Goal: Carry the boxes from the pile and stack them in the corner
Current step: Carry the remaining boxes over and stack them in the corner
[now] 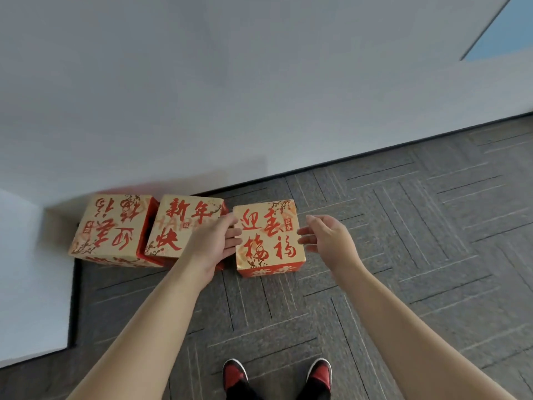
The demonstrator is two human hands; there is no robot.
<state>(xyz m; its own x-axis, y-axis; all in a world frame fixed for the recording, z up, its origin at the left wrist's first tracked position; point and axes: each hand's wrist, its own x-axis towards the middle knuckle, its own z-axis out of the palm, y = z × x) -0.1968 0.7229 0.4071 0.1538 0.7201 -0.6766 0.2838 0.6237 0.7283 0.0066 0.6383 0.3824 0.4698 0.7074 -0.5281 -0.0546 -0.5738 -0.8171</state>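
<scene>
Three gold boxes with red calligraphy stand in a row on the carpet along the wall. The left box [111,229] sits in the corner, the middle box [178,226] touches it, and the right box [268,236] stands slightly apart. My left hand [213,243] hovers open at the right box's left side, over the gap, with straight fingers. My right hand [326,236] is open just off that box's right side, fingertips close to its edge. Neither hand grips anything.
A white wall [230,111] runs behind the boxes and a white panel [28,269] closes the corner on the left. Grey patterned carpet [403,241] spreads to the right and toward me. My red and black shoes [277,373] stand below.
</scene>
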